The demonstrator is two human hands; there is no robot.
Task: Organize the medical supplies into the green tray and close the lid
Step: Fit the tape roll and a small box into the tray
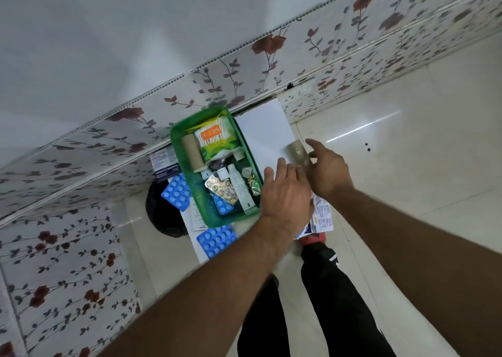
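Note:
The green tray (190, 182) sits on a white surface by the flowered wall. It holds a cotton swab pack (217, 139), a beige bandage roll (193, 153), a white tube (240, 188), small bottles and foil blister strips (221, 191). A white flat panel (264, 131) lies just right of the tray. My right hand (330, 170) pinches a gold foil strip (297, 152) over that panel. My left hand (288, 193) hovers at the tray's right rim, fingers stretched flat and touching the strip's near end.
Two blue blister packs (176, 192) (217, 241) lie outside the tray at its left and near side, on paper leaflets. A medicine box (165, 163) leans by the wall. A printed leaflet (323, 218) lies under my hands. A black round bin (163, 215) stands below, beside my legs.

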